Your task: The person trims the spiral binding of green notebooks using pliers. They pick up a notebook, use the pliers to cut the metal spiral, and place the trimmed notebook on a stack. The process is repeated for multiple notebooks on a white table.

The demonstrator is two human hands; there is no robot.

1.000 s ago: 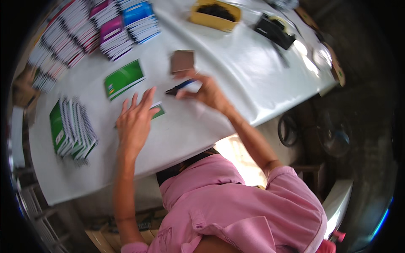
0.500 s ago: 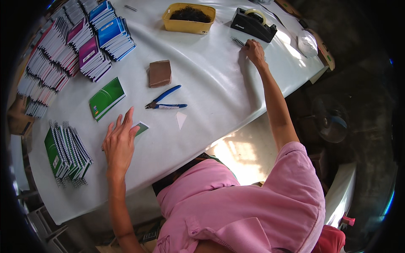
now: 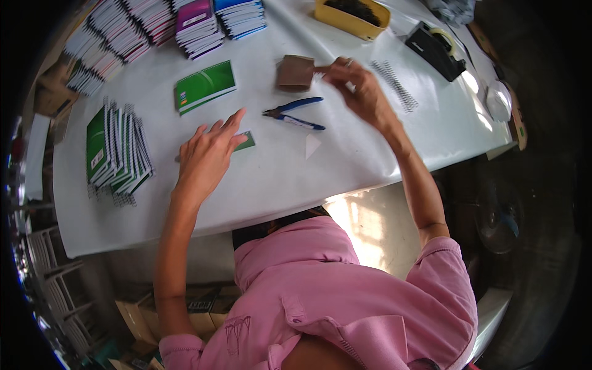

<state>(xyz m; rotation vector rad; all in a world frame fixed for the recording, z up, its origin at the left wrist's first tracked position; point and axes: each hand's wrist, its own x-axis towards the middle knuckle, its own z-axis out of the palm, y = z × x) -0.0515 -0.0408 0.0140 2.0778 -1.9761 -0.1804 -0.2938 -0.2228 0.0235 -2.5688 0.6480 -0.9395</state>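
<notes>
My left hand (image 3: 206, 154) hovers or rests over the near left of the table with fingers spread, partly covering a small green piece (image 3: 246, 140). Smeared by motion, my right hand (image 3: 361, 89) reaches to the right edge of a brown block (image 3: 295, 73); whether its fingers grip the block I cannot tell. On its other side a dark wire spiral coil (image 3: 396, 86) lies loose. Blue-handled cutting pliers (image 3: 297, 115) lie spread apart below the block. A green notebook (image 3: 206, 85) rests beyond my left hand, and a stack of green spiral notebooks (image 3: 118, 148) stands to its left.
Rows of spiral notebooks (image 3: 114, 28) with white page edges fill the far left, beside purple (image 3: 198, 28) and blue notebooks (image 3: 239, 18). A yellow tub (image 3: 364, 28) of dark coils and a black tape dispenser (image 3: 435, 50) stand far right. A white paper scrap (image 3: 312, 146) lies near the pliers.
My right hand has left the coil by the tape dispenser and moved left to the brown block. The left hand keeps its spread pose over the green piece. The whole view has shifted.
</notes>
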